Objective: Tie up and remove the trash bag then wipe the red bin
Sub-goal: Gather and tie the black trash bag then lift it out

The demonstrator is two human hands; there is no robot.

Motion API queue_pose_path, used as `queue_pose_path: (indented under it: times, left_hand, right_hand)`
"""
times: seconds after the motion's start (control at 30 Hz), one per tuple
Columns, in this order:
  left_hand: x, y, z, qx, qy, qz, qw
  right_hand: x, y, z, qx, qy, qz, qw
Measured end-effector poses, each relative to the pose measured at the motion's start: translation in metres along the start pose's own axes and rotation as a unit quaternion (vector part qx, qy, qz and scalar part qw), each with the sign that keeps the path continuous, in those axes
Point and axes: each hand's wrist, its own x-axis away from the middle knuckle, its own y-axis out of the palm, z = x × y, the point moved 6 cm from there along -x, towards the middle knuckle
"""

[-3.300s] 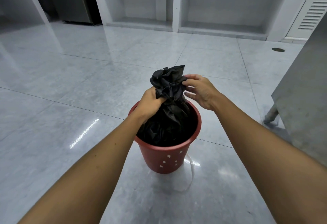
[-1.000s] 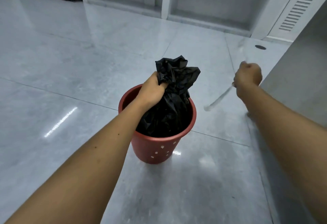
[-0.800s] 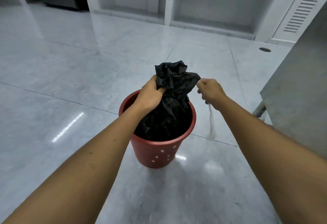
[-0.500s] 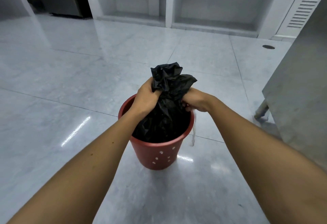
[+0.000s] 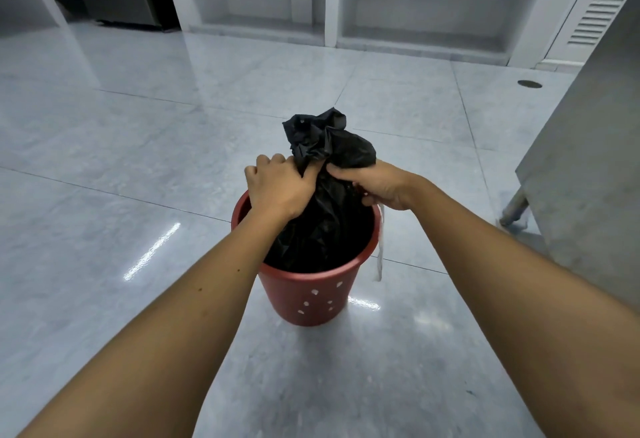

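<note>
A black trash bag (image 5: 325, 230) sits inside the red bin (image 5: 304, 295), which stands on the grey tiled floor. The bag's gathered top sticks up above the rim as a crumpled tuft. My left hand (image 5: 277, 188) grips the bag's neck from the left. My right hand (image 5: 377, 185) is closed against the neck from the right and holds a thin white string (image 5: 380, 250) that hangs down past the bin's right rim.
A grey metal cabinet (image 5: 588, 174) on a round leg (image 5: 514, 209) stands close on the right. White wall recesses (image 5: 415, 5) run along the back. A round floor drain (image 5: 529, 83) lies at the far right. Open floor spreads to the left.
My right hand swung out to the right with the white string, then came back and closed on the bag's neck. My left hand kept hold of the neck throughout.
</note>
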Motion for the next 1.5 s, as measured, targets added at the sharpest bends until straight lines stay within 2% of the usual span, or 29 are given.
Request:
queue_pose_path:
  times: [0.1, 0.23, 0.33, 0.43, 0.53, 0.6, 0.63, 0.67, 0.73, 0.77, 0.87, 0.97, 1.03, 1.2, 1.37, 1.43, 1.5]
  left_hand:
    - [0.004, -0.012, 0.005, -0.080, 0.027, 0.068, 0.994]
    - [0.010, -0.007, 0.007, -0.088, 0.087, 0.043, 0.991]
    - [0.009, -0.012, 0.005, -0.076, 0.086, 0.063, 0.991]
    - [0.007, -0.021, 0.007, -0.142, 0.081, 0.075, 0.984]
    - [0.004, -0.022, 0.011, -0.163, 0.056, 0.047, 0.984]
    - [0.002, -0.012, 0.005, -0.059, -0.009, -0.028, 0.998]
    - [0.001, -0.004, 0.001, 0.041, -0.048, -0.076, 0.995]
    - [0.002, 0.003, -0.002, 0.164, -0.088, -0.124, 0.975]
    - [0.007, 0.010, -0.001, 0.361, -0.147, -0.182, 0.903]
    - [0.009, 0.010, 0.000, 0.394, -0.160, -0.201, 0.883]
    - [0.014, 0.011, 0.001, 0.403, -0.187, -0.265, 0.856]
    - [0.016, 0.015, 0.003, 0.501, -0.222, -0.296, 0.782]
    - [0.018, 0.016, 0.004, 0.551, -0.233, -0.285, 0.750]
    - [0.016, 0.017, 0.003, 0.583, -0.211, -0.243, 0.746]
    - [0.015, 0.017, 0.006, 0.595, -0.156, -0.295, 0.731]
    - [0.015, 0.018, 0.005, 0.582, -0.140, -0.294, 0.745]
    - [0.013, 0.020, 0.001, 0.563, -0.150, -0.259, 0.771]
  right_hand:
    - [-0.006, 0.000, -0.004, 0.002, -0.016, 0.039, 0.999]
    - [-0.011, -0.007, -0.013, 0.029, -0.044, 0.151, 0.987]
    - [-0.009, -0.012, -0.016, 0.081, -0.029, 0.210, 0.974]
    - [-0.010, -0.017, -0.013, 0.085, 0.000, 0.212, 0.974]
    - [-0.012, -0.009, -0.010, -0.020, 0.019, 0.137, 0.990]
    - [-0.012, -0.003, -0.007, -0.064, 0.031, 0.083, 0.994]
    - [-0.012, -0.001, -0.006, -0.077, 0.035, 0.066, 0.994]
    - [-0.011, -0.002, -0.004, -0.089, 0.040, 0.053, 0.994]
    - [-0.009, -0.004, 0.001, -0.108, 0.055, 0.041, 0.992]
    - [-0.008, -0.005, 0.003, -0.110, 0.068, 0.040, 0.991]
    - [-0.006, -0.009, 0.011, -0.097, 0.122, 0.039, 0.987]
    - [-0.006, -0.004, 0.011, -0.128, 0.151, 0.007, 0.980]
    - [-0.005, -0.002, 0.008, -0.140, 0.143, -0.001, 0.980]
    - [-0.003, 0.001, 0.003, -0.172, 0.140, 0.007, 0.975]
    - [-0.003, 0.000, 0.002, -0.188, 0.135, 0.015, 0.973]
    - [-0.004, -0.001, 0.001, -0.184, 0.127, 0.016, 0.974]
    - [-0.006, -0.001, 0.000, -0.165, 0.105, 0.020, 0.980]
